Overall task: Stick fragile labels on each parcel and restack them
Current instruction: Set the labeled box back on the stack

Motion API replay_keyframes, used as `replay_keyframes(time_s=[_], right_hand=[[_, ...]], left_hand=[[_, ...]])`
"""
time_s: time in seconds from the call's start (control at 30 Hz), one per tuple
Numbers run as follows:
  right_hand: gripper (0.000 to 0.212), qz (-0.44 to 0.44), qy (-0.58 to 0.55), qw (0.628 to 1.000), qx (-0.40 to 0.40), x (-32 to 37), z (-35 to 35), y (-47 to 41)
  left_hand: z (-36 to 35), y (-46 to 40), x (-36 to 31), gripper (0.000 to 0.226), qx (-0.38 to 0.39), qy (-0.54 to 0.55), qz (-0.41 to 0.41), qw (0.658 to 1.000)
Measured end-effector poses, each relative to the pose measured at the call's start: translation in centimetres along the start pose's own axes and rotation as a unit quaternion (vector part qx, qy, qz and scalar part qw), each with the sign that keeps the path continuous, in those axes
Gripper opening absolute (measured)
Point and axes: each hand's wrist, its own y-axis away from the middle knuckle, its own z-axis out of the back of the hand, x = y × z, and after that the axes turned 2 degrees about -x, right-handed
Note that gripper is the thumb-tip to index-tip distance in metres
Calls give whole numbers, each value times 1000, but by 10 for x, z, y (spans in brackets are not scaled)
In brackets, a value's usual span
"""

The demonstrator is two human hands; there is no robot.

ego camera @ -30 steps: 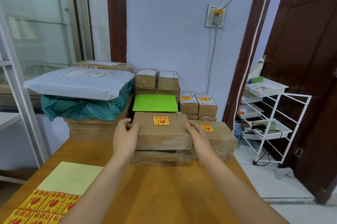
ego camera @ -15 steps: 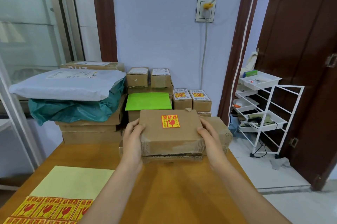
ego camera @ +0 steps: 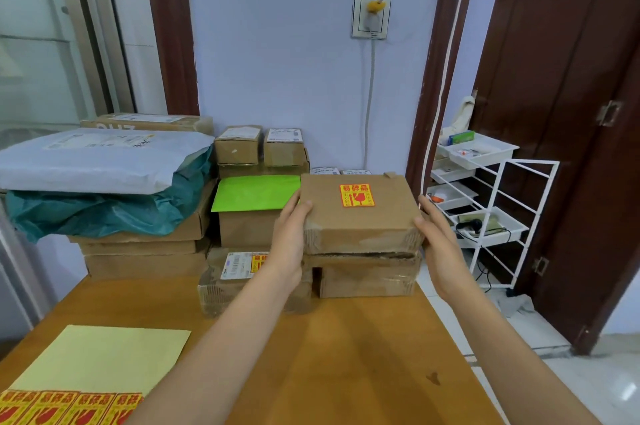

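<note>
We hold a flat brown cardboard parcel level between our hands, the left hand gripping its left edge and the right hand its right edge. A red and yellow fragile label sits on its top face. Directly beneath it rests another taped cardboard parcel. Behind our left wrist lies a third parcel, labelled too. Near our left forearm lies the sheet of fragile labels.

A small parcel-handling room is suggested; taped cardboard parcels and a white mailer bag are stacked on a wooden counter against the wall; a fragile-label sheet lies near; a white wire trolley is seen beside a dark door.
</note>
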Motion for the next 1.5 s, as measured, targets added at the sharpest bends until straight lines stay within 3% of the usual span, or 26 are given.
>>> replay_keyframes(time_s=[0.27, 0.5, 0.7, 1.0, 1.17, 1.23, 1.33, 1.43, 1.5], right_hand=[[32, 8, -19, 999, -31, 2, 17, -44], [24, -19, -14, 998, -54, -7, 22, -72], [33, -53, 4, 998, -36, -20, 24, -74], [41, -78, 62, 995, -10, -50, 25, -77], [41, -127, 78, 989, -22, -50, 25, -73], [40, -137, 67, 988, -37, -46, 25, -68], [49, -150, 68, 985, -45, -52, 26, -60], [75, -171, 101, 979, -41, -70, 26, -58], [68, -177, 97, 978, -49, -77, 27, -61]], left_hand=[[-32, -34, -2, 35, 60, 7, 32, 998], [-49, -60, 13, 41, 58, -24, 45, 997], [-48, -67, 35, 54, 81, -56, 42, 994], [-38, -72, 56, 50, 50, -48, 51, 996], [-33, -73, 63, 52, 46, -73, 47, 995], [-31, -72, 66, 62, 48, -88, 58, 993], [-29, -68, 68, 63, 41, -100, 76, 991], [-29, -63, 68, 55, 49, -104, 83, 990], [-28, -60, 70, 57, 51, -104, 77, 990]])
